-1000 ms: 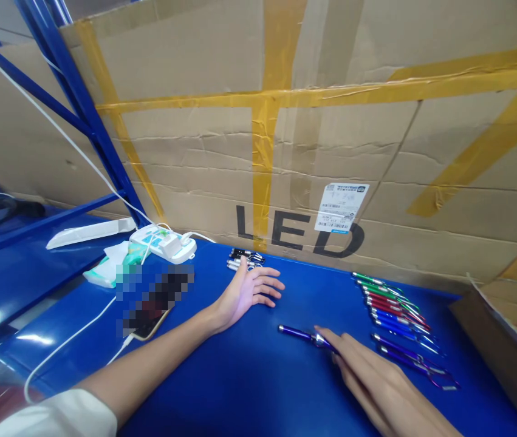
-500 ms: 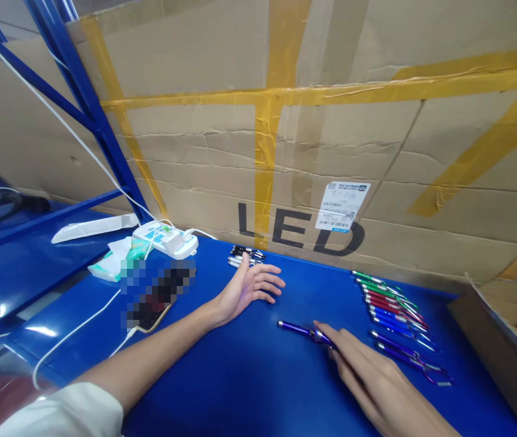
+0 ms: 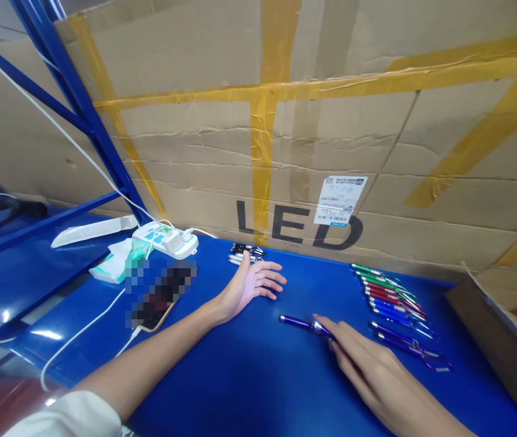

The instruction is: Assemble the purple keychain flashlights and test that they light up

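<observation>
In my right hand (image 3: pixel 367 364), a slim purple pen-shaped tube (image 3: pixel 297 322) with a silver tip is pinched between thumb and fingers, its tip pointing left. The hand hides its rear end. My left hand (image 3: pixel 251 285) is open, fingers spread and pointing right, with nothing in it. Just behind its thumb lie a few black and silver tubes of like shape (image 3: pixel 242 258) with metal clips. To the right, a column of such tubes is laid out by colour: green (image 3: pixel 370 271), red (image 3: pixel 383 292), blue (image 3: pixel 390 311) and purple (image 3: pixel 399 343), their carabiner clips pointing right.
A large taped cardboard box (image 3: pixel 194 152) stands along the back of the blue table (image 3: pixel 222 388). An open cardboard carton (image 3: pixel 490 340) is at the right. Leftward are a phone (image 3: pixel 160 303) on a cable, a tissue pack (image 3: pixel 115 264), a power strip (image 3: pixel 185 246) and a blue frame (image 3: pixel 103 145).
The view has shifted slightly. My right hand keeps its grip on the purple tube, and my left hand stays spread in nearly the same place.
</observation>
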{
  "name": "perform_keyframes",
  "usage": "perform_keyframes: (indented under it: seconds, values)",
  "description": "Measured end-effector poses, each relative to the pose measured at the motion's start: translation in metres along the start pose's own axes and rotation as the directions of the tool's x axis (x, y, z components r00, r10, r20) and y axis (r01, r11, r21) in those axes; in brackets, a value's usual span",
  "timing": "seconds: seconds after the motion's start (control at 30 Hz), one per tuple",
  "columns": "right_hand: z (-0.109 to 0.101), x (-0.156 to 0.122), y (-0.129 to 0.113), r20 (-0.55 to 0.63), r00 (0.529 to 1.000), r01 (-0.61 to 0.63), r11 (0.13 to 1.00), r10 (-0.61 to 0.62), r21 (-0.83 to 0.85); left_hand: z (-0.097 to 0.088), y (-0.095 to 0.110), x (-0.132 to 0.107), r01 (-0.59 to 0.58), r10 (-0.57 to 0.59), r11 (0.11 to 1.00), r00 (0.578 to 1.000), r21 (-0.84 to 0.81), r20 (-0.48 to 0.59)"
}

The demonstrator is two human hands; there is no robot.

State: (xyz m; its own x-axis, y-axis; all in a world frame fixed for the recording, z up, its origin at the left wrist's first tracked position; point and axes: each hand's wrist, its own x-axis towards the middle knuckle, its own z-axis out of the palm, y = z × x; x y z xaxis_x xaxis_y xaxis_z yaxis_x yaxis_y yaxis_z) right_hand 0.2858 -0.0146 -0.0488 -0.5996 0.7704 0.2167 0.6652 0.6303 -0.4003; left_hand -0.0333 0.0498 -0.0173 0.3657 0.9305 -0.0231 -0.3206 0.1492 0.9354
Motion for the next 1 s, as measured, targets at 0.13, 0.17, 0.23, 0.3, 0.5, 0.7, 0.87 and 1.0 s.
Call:
perform_keyframes:
  seconds: [0.13,0.17,0.23,0.3,0.5,0.7,0.87,1.0]
  values:
    - [-0.002,0.001,-0.003,0.004,1.000,0.000,1.000,0.000,0.007,0.000,0.000,0.000,0.001,-0.001,1.000,1.000,0.008,0.000]
    - [-0.002,0.001,-0.004,0.004,1.000,-0.003,1.000,0.003,0.005,0.000,0.001,-0.001,0.000,0.000,1.000,1.000,0.013,0.003]
    - [-0.003,0.003,-0.006,-0.001,1.000,-0.009,1.000,0.009,0.000,0.001,0.001,-0.001,-0.003,0.002,1.000,1.000,0.019,0.012]
    - [-0.004,0.004,-0.009,-0.007,1.000,-0.011,1.000,0.011,-0.002,0.001,0.002,-0.002,-0.007,0.006,1.000,1.000,0.020,0.017]
    - [-0.002,0.005,-0.010,-0.003,1.000,-0.018,1.000,0.018,0.000,0.002,0.004,-0.002,0.000,0.000,1.000,1.000,0.028,0.017]
    - [-0.003,0.005,-0.015,-0.045,0.998,0.051,0.999,-0.051,0.011,-0.001,0.006,-0.001,0.012,-0.012,1.000,1.000,0.004,0.006]
    - [-0.009,0.013,-0.028,-0.050,0.997,0.059,0.998,-0.058,0.012,-0.002,0.006,-0.002,0.015,-0.015,1.000,0.999,0.008,0.028]
    - [-0.003,0.010,-0.024,-0.021,0.999,0.045,0.998,-0.045,0.032,-0.001,0.006,-0.002,0.013,-0.013,1.000,1.000,0.023,0.019]
